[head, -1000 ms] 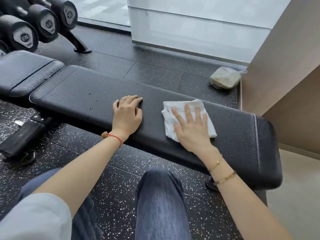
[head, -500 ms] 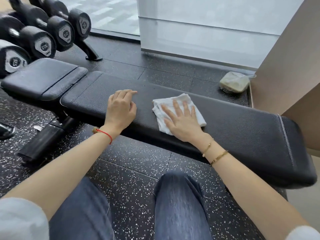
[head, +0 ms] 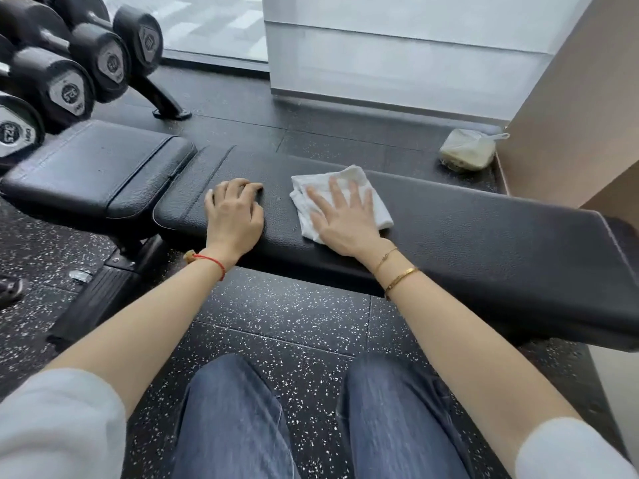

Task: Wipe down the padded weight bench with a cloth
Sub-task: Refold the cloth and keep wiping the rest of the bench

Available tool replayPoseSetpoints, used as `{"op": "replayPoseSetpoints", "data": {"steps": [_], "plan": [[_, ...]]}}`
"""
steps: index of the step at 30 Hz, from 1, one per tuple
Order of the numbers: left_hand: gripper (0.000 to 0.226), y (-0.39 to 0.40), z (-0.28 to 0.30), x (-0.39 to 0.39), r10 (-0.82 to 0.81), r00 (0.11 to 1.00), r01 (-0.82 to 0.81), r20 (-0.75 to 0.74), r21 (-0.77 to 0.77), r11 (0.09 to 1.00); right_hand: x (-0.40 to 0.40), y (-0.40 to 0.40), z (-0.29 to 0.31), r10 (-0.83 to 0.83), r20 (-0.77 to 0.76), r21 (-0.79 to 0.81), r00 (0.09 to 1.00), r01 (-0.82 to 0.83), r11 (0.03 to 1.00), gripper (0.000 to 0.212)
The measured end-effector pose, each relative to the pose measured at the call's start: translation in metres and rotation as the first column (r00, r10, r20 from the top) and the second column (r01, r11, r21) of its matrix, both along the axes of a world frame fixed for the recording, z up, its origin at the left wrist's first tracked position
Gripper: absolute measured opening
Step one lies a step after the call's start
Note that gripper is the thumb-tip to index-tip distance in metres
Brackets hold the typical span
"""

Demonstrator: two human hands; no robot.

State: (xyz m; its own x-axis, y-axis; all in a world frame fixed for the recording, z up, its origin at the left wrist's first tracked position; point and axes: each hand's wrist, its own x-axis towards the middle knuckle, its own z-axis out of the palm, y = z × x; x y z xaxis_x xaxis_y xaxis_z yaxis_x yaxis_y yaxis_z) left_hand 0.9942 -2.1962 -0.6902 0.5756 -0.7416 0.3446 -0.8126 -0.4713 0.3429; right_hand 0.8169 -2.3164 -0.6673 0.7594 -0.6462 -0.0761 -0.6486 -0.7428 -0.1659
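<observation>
Your right hand lies flat at the centre of the frame, fingers straight and spread, pressing a cloth onto the long pad of the bench. The cloth is white, soft and rumpled, folded into a rough square, and its edges show beyond your fingertips and to both sides of your palm. Just left of it, your left hand rests on the same pad with its fingers bent at the knuckles and the tips on the surface; it holds nothing. The pad is black with a fine pebbled grain, rounded edges and a stitched seam near its left end. A shorter, squarer seat pad of the same material sits at the left of the frame, apart from the long pad by a narrow gap. Black dumbbells with flat-sided ends fill the upper left corner. The floor is dark rubber flecked with white. A clear plastic bag lies at the upper right, against the wall.
</observation>
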Motion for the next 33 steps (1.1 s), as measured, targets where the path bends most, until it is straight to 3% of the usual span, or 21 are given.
{"op": "replayPoseSetpoints", "data": {"steps": [4,11,16,21,24,28,33], "plan": [[0.044,0.001,-0.001,-0.002,0.009,1.000,-0.009,0.019,-0.014,1.000,-0.024,0.003,-0.003,0.033,0.009,-0.006,0.999,-0.033,0.999,0.052],[0.043,-0.001,-0.005,0.001,0.009,1.000,-0.008,0.021,-0.042,0.999,0.013,-0.015,0.007,-0.184,-0.038,0.041,0.982,0.185,0.982,0.053],[0.044,-0.001,-0.003,0.003,0.016,0.999,-0.014,0.029,-0.056,0.998,0.054,0.032,-0.004,-0.076,0.028,-0.080,0.997,0.078,0.994,0.054],[0.044,0.000,-0.006,0.002,0.013,0.999,-0.010,0.035,-0.067,0.998,0.016,0.018,-0.007,0.055,0.023,-0.085,0.998,-0.053,0.995,0.053],[0.043,-0.001,-0.006,0.002,0.009,0.999,-0.006,0.041,-0.077,0.997,0.000,-0.010,-0.005,0.006,0.018,-0.071,1.000,-0.005,0.997,0.052],[0.043,-0.001,-0.004,0.001,0.022,0.999,-0.020,0.028,-0.064,0.998,0.039,-0.043,0.007,-0.100,-0.028,0.023,0.995,0.101,0.995,0.053],[0.043,-0.001,-0.002,0.001,0.029,0.999,-0.028,0.023,-0.060,0.998,0.082,-0.023,0.006,-0.009,-0.034,-0.010,0.999,0.009,1.000,0.055]]}}
